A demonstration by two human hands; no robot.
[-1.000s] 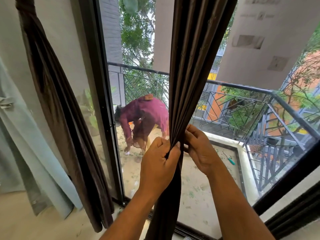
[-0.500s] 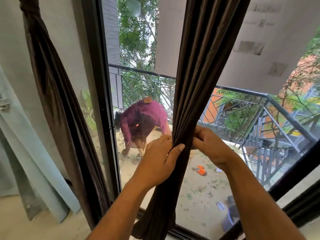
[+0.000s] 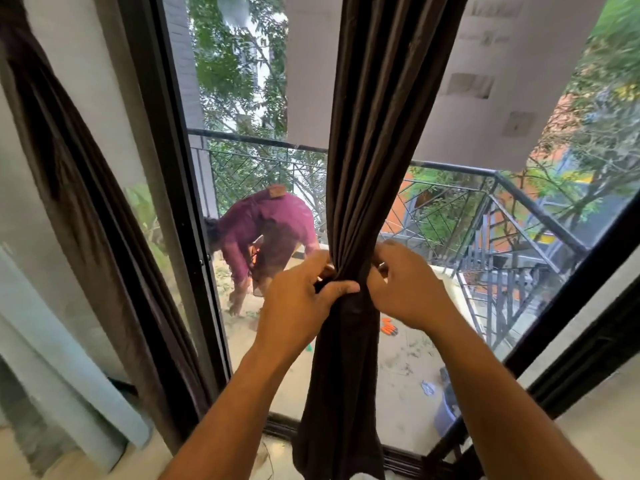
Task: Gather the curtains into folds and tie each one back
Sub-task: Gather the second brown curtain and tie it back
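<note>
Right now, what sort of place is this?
Probably a room in an upper-floor flat, at a balcony door. Dark curtain hangs before the sliding glass door; outside, a balcony with metal railing, trees and buildings beyond.

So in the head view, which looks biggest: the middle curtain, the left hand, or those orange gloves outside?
1. Middle curtain.
2. Left hand, though nearness to the camera inflates it.
3. Orange gloves.

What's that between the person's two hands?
In the head view, the gathered brown curtain hangs between the left hand and the right hand; both grip it.
</note>
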